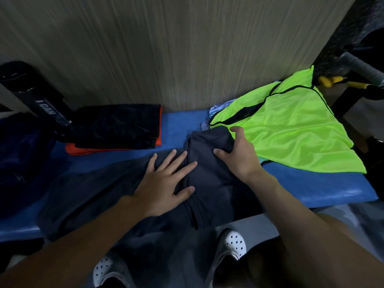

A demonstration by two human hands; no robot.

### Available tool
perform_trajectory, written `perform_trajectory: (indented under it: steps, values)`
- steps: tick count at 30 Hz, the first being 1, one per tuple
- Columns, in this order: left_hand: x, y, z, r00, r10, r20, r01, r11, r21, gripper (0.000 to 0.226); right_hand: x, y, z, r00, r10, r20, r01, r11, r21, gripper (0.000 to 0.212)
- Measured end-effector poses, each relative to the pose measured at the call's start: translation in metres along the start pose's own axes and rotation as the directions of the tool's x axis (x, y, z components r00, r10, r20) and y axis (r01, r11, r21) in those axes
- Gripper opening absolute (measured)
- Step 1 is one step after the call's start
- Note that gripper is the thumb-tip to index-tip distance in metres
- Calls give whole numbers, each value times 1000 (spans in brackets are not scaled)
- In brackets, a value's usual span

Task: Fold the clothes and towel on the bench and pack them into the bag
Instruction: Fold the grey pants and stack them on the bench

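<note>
Two hands work one dark garment [209, 175] on the blue bench [311, 183], directly in front of the person. The left hand [166, 183] lies flat with straight fingers, pressing the cloth down. The right hand [239, 154], just beside it, grips the folded flap at its far right corner. Unfolded cloth trails left along the bench, so the next fold likely comes from the left hand's side.
</note>
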State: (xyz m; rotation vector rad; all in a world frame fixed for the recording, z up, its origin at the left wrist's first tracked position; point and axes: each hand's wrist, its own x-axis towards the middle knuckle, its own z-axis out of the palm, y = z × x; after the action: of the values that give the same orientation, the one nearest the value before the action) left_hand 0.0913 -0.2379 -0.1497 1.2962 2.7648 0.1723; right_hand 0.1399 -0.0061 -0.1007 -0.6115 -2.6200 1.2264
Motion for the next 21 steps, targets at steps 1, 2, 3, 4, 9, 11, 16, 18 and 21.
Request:
perform_trajectory:
  steps: [1, 2, 3, 4, 9, 11, 16, 18, 21]
  values:
    - [2, -1, 0, 1000, 2, 4, -2, 1000, -1, 71, 2, 1, 0, 1000, -13, -8, 13, 1000, 4, 68]
    - [5, -3, -1, 1000, 5, 4, -5, 1000, -1, 70, 4, 2, 0, 999, -24, -24, 24, 1000, 12, 67]
    - [7, -4, -1, 1000, 13, 1, -13, 1000, 0, 69, 6, 3, -1, 999, -29, -47, 30, 999, 25, 67]
    - [10, -6, -1, 1000, 23, 0, -23, 1000, 5, 69, 8, 5, -2, 997, -28, -72, 31, 999, 38, 66]
    - [44, -16, -13, 991, 85, 107, -88, 996, 23, 69, 15, 12, -8, 980, -76, -182, 64, 995, -70, 66]
    - [48, -17, -16, 988, 105, 113, -105, 994, -4, 68, 11, 9, -6, 947, -227, -227, 98, 878, -469, 68]
    - [6, -28, -17, 989, 104, -109, -109, 993, -42, 62, -16, 2, 22, 859, -499, 113, 449, 628, -636, 53]
    - [-10, -36, -16, 990, 94, -104, -95, 996, 2, 61, -23, 12, 35, 869, -428, 249, 479, 597, -643, 60]
    - [-36, -47, -11, 998, 55, -43, -52, 997, 52, 60, -29, 23, 44, 858, -370, 357, 508, 506, -697, 66]
